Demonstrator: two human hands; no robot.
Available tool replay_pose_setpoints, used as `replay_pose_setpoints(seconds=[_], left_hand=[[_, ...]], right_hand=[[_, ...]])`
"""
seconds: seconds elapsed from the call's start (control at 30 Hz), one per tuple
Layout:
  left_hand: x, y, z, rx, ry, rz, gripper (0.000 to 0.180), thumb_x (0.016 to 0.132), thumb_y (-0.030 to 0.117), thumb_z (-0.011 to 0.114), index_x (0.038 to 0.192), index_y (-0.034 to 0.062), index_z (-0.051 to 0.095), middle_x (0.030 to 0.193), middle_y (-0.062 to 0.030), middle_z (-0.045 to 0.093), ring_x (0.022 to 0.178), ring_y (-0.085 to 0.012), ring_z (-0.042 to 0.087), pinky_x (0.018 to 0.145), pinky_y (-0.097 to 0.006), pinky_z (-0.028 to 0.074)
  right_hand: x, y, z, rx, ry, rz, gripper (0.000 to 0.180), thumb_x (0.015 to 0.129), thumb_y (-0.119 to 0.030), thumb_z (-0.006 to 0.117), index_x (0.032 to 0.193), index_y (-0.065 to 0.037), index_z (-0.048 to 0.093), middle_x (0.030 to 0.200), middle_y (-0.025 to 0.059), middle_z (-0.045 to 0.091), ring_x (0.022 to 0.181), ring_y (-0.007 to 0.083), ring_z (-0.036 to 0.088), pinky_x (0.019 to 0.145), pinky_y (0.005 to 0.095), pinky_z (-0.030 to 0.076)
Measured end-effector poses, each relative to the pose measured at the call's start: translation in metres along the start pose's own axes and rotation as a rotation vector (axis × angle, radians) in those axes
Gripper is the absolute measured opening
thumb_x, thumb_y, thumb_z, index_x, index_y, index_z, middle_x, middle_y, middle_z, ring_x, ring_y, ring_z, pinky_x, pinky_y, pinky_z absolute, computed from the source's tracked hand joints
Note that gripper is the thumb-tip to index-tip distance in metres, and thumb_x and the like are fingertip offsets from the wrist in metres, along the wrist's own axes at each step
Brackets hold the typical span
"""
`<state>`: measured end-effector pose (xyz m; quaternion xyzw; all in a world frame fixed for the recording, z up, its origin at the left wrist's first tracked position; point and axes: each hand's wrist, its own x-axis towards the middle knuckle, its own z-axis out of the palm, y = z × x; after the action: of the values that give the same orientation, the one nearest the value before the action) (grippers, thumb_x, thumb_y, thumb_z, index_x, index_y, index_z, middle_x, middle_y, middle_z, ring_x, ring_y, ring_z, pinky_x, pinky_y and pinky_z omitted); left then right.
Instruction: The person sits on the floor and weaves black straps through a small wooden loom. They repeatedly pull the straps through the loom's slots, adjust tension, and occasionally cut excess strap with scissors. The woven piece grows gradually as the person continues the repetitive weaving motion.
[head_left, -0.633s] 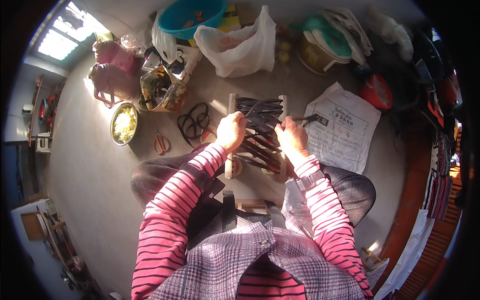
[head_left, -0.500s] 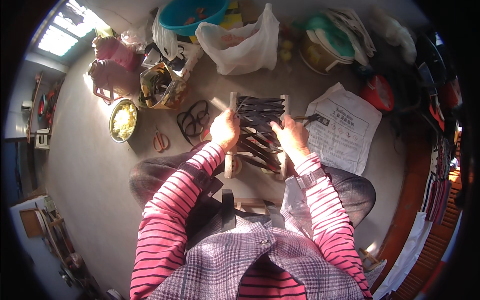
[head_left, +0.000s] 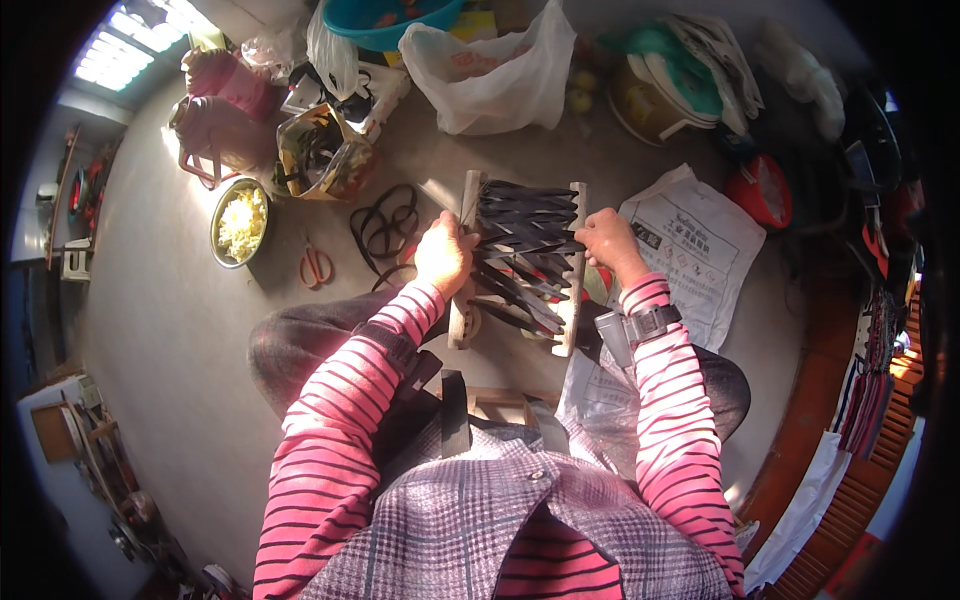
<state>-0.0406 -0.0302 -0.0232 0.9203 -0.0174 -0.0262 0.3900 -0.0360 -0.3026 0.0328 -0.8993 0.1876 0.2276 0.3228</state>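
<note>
Hands, two: left hand [head_left: 442,255] and right hand [head_left: 604,240] each clamped on one wooden rail [head_left: 462,262] of black-strapped frame [head_left: 525,258].

the frame [head_left: 465,260] under my left hand [head_left: 442,255] is pale bare wood, dull and unvarnished, and so is the rail my right hand [head_left: 605,240] grips. the bands [head_left: 525,250] stretched across it look like black rubber, matt with a faint sheen. more black rubber loops [head_left: 383,222] lie on the smooth grey concrete floor [head_left: 160,330]. the sack [head_left: 690,250] beside me looks like white woven plastic, slightly rough. the bag [head_left: 495,75] ahead is thin, glossy, translucent plastic. the bowl [head_left: 238,222] is shiny metal. my sleeves are soft striped knit cloth.
</note>
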Motion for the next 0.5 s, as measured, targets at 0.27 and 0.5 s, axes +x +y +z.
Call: replay_pose_setpoints(seconds=[0.27, 0.5], left_hand=[[0.002, -0.001, 0.003, 0.051, 0.008, 0.058, 0.03, 0.078, 0.017, 0.073, 0.087, 0.0042, 0.048, 0.078, -0.0165, 0.061, 0.075, -0.0387, 0.06, 0.066, -0.046, 0.047], [0.001, 0.006, -0.001, 0.153, -0.021, 0.069, 0.03, 0.081, 0.022, 0.07, 0.093, 0.0046, 0.049, 0.083, -0.0161, 0.062, 0.079, -0.0386, 0.061, 0.069, -0.046, 0.048]], right_hand=[[-0.001, -0.001, -0.004, 0.143, -0.057, 0.063, 0.021, 0.079, -0.017, 0.062, 0.071, 0.002, 0.064, 0.064, 0.0101, 0.066, 0.05, 0.0182, 0.066, 0.044, 0.0312, 0.051], [-0.024, 0.004, 0.001, 0.258, 0.013, 0.007, 0.022, 0.08, -0.02, 0.063, 0.072, 0.0, 0.062, 0.063, 0.0084, 0.066, 0.049, 0.0146, 0.064, 0.04, 0.0284, 0.048]])
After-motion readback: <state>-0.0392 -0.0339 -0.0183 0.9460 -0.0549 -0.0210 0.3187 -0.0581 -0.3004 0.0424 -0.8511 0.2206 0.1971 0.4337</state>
